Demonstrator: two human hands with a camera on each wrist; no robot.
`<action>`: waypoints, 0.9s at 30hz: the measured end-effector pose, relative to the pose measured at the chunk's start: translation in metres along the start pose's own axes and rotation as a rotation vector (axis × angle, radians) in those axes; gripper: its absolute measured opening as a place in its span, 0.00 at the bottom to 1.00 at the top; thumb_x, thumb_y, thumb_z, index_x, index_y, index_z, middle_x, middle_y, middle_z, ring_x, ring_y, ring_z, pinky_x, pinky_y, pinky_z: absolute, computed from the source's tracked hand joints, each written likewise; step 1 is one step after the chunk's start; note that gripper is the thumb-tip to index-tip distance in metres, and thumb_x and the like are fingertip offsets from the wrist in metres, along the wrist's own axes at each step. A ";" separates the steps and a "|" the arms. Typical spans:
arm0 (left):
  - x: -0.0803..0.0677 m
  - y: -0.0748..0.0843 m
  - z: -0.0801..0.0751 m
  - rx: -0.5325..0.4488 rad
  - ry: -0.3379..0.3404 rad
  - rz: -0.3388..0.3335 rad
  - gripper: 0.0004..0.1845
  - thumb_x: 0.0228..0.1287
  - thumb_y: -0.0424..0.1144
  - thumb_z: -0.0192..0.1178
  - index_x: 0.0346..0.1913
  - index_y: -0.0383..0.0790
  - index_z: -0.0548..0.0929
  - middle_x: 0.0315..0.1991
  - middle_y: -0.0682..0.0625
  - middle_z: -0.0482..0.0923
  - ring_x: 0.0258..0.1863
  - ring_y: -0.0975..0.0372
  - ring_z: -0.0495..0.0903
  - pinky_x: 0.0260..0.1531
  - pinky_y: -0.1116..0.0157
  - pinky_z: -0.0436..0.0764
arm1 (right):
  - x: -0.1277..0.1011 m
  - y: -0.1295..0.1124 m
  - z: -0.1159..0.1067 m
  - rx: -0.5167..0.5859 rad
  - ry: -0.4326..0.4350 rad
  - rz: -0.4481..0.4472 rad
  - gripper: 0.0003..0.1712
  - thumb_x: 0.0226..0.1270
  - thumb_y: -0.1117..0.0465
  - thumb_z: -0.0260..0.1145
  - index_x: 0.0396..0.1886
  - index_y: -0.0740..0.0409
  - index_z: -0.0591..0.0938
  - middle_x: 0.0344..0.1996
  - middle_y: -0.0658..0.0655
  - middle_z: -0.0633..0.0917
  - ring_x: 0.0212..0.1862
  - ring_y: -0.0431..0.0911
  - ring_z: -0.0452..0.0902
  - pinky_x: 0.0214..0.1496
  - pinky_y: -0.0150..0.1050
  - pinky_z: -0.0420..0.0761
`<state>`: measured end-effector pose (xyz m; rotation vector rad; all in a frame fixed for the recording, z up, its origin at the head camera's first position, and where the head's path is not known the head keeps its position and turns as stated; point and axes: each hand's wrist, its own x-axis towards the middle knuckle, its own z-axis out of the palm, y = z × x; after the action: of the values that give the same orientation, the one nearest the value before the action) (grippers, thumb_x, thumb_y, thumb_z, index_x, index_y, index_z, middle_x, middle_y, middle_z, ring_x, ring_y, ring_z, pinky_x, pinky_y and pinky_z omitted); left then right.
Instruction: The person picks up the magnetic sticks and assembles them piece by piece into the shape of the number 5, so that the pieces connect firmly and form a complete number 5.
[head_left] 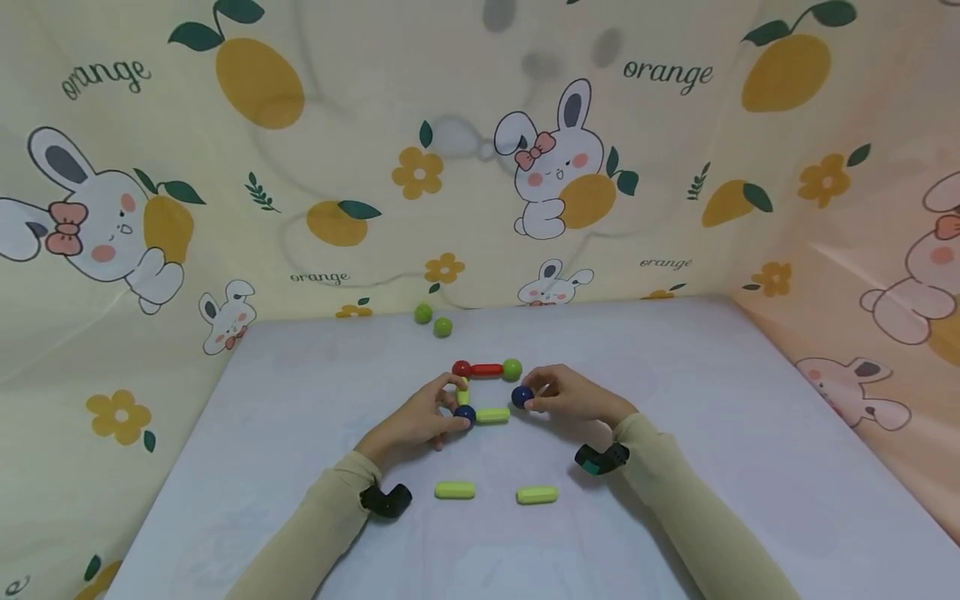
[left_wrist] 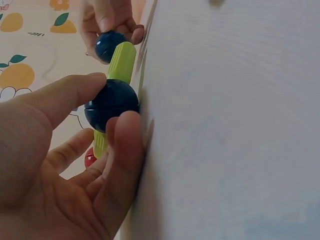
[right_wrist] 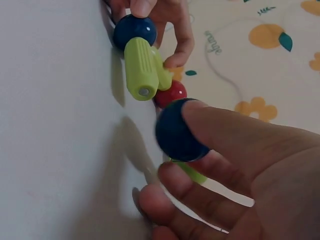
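Note:
My left hand (head_left: 416, 417) pinches a dark blue ball (left_wrist: 112, 105) at the near left corner of a small ball-and-stick frame. From that ball one yellow-green stick (head_left: 492, 415) points right, and another (head_left: 462, 392) runs back to a red ball (head_left: 461, 367). A red stick (head_left: 487, 370) joins the red ball to a green ball (head_left: 512, 369). Between thumb and fingers, my right hand (head_left: 573, 395) holds a second dark blue ball (right_wrist: 181, 131), just off the right-pointing stick's free end. That end shows a round metal spot (right_wrist: 144, 92) in the right wrist view.
Two loose yellow-green sticks, one left (head_left: 455, 490) and one right (head_left: 537, 496), lie on the white table (head_left: 300, 400) nearer to me. Two green balls (head_left: 423, 313) sit at the back edge, before a printed cloth backdrop (head_left: 465, 217). Dark bands circle both sleeves.

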<state>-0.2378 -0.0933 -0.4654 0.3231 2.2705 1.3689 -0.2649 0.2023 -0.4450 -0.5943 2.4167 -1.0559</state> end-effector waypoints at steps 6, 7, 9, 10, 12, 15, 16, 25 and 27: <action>0.000 0.000 -0.002 0.008 -0.002 0.021 0.28 0.65 0.37 0.69 0.64 0.51 0.68 0.47 0.45 0.76 0.18 0.62 0.74 0.18 0.69 0.79 | 0.001 -0.001 -0.001 -0.044 -0.043 -0.018 0.19 0.68 0.56 0.70 0.55 0.61 0.82 0.48 0.57 0.87 0.47 0.46 0.81 0.54 0.44 0.83; 0.000 0.000 -0.002 0.007 -0.002 0.023 0.28 0.65 0.36 0.69 0.64 0.51 0.68 0.47 0.44 0.76 0.18 0.62 0.73 0.18 0.69 0.79 | 0.002 -0.001 -0.001 -0.045 -0.050 -0.023 0.19 0.68 0.57 0.71 0.54 0.61 0.83 0.48 0.56 0.87 0.46 0.45 0.81 0.52 0.42 0.83; -0.001 0.002 -0.002 0.007 -0.003 0.019 0.28 0.65 0.36 0.69 0.64 0.50 0.68 0.47 0.44 0.75 0.18 0.62 0.73 0.19 0.69 0.79 | 0.003 0.000 -0.001 -0.048 -0.063 -0.028 0.19 0.67 0.57 0.71 0.53 0.61 0.83 0.47 0.56 0.87 0.45 0.45 0.81 0.51 0.41 0.83; -0.001 0.002 -0.002 0.007 -0.004 0.018 0.28 0.65 0.36 0.68 0.64 0.50 0.68 0.47 0.44 0.75 0.18 0.62 0.73 0.19 0.69 0.79 | 0.004 0.000 -0.001 -0.052 -0.066 -0.027 0.19 0.67 0.57 0.72 0.53 0.61 0.83 0.47 0.56 0.87 0.45 0.45 0.81 0.51 0.40 0.83; -0.001 0.002 -0.002 0.006 -0.006 0.016 0.28 0.65 0.36 0.68 0.65 0.50 0.68 0.47 0.44 0.75 0.18 0.62 0.73 0.19 0.69 0.79 | 0.004 0.001 -0.001 -0.054 -0.074 -0.027 0.19 0.66 0.56 0.72 0.53 0.60 0.83 0.47 0.56 0.87 0.45 0.44 0.80 0.51 0.40 0.83; 0.000 0.001 -0.002 0.003 -0.008 0.009 0.29 0.65 0.37 0.68 0.65 0.50 0.68 0.48 0.44 0.76 0.18 0.62 0.73 0.19 0.69 0.79 | 0.004 0.001 0.000 -0.051 -0.084 -0.033 0.19 0.67 0.56 0.71 0.54 0.59 0.84 0.48 0.55 0.86 0.45 0.45 0.80 0.52 0.39 0.83; 0.000 0.001 -0.002 0.000 -0.009 0.007 0.29 0.65 0.37 0.68 0.65 0.50 0.68 0.48 0.44 0.76 0.18 0.62 0.73 0.19 0.69 0.79 | 0.004 0.001 0.001 -0.048 -0.086 -0.038 0.19 0.67 0.56 0.71 0.54 0.59 0.84 0.48 0.55 0.86 0.46 0.45 0.80 0.52 0.39 0.83; 0.001 0.000 0.000 -0.008 -0.009 -0.005 0.29 0.65 0.36 0.68 0.65 0.50 0.68 0.46 0.45 0.77 0.19 0.62 0.74 0.18 0.69 0.79 | 0.001 0.001 0.002 -0.007 -0.080 -0.042 0.21 0.68 0.56 0.71 0.56 0.61 0.82 0.47 0.56 0.86 0.46 0.45 0.81 0.52 0.40 0.84; 0.001 0.001 0.000 -0.006 -0.009 -0.002 0.29 0.65 0.36 0.68 0.65 0.50 0.68 0.46 0.45 0.77 0.18 0.62 0.74 0.18 0.69 0.79 | 0.001 0.001 0.002 -0.005 -0.078 -0.037 0.21 0.68 0.57 0.71 0.56 0.61 0.81 0.46 0.57 0.85 0.46 0.46 0.81 0.51 0.40 0.84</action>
<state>-0.2384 -0.0927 -0.4648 0.3245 2.2589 1.3702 -0.2647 0.2012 -0.4476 -0.6720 2.3496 -1.0226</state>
